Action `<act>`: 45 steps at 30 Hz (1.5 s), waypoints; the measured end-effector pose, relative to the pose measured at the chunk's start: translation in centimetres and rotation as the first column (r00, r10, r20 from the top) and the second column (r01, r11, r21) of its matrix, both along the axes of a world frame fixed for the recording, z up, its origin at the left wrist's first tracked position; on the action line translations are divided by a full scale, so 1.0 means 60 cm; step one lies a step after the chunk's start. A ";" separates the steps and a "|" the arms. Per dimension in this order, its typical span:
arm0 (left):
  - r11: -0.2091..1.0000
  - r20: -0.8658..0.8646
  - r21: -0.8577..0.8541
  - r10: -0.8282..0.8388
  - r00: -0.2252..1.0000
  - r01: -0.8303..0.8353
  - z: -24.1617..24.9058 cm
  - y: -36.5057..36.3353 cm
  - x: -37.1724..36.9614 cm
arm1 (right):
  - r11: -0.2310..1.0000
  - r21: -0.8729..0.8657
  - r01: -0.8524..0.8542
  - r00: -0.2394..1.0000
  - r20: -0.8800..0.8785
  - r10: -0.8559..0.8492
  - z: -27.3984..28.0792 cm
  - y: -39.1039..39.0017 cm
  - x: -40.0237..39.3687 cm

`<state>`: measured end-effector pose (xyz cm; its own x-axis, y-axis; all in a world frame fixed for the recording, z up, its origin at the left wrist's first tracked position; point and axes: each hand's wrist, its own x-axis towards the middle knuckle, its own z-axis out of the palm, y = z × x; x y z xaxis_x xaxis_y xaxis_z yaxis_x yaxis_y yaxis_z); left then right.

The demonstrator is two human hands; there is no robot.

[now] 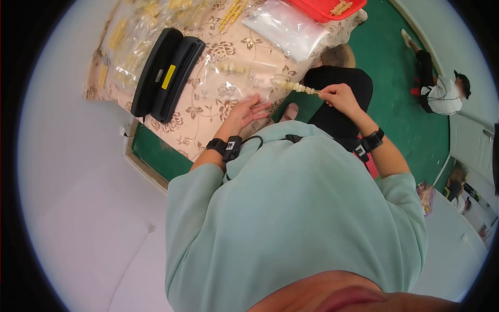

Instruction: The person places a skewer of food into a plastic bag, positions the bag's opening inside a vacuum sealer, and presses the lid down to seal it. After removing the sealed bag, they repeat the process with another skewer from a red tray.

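My right hand (339, 99) pinches the stick end of a skewer (301, 87) threaded with pale, chunky pieces. The skewer points left over the table edge, its far end close to a clear plastic bag (228, 83). Another skewer (235, 68) of pale yellow pieces shows at that bag. My left hand (250, 111) lies against the near edge of the bag, fingers stretched out and spread. Glare on the plastic hides exactly where the bag's mouth is.
A black vacuum sealer (167, 75) sits with its lid raised on the flowered tablecloth (179, 136). Bagged skewers (122, 52) lie beyond it. Flat clear bags (285, 28) and a red tray (317, 11) with skewers are at the far side. Another person (442, 93) sits at right.
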<state>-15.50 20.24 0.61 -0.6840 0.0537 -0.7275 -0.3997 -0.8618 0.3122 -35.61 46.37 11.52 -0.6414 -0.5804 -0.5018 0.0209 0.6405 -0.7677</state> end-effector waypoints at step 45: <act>0.995 0.003 -0.008 -0.096 0.995 0.096 -0.003 -0.001 0.000 | 0.987 -0.155 -0.048 0.992 0.109 0.066 -0.171 -0.266 0.064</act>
<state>-15.51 20.15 0.46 -0.6739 0.1133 -0.7300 -0.4817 -0.8166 0.3180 -31.78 30.44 1.23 -0.5492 -0.6895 -0.4722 0.0800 0.5191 -0.8510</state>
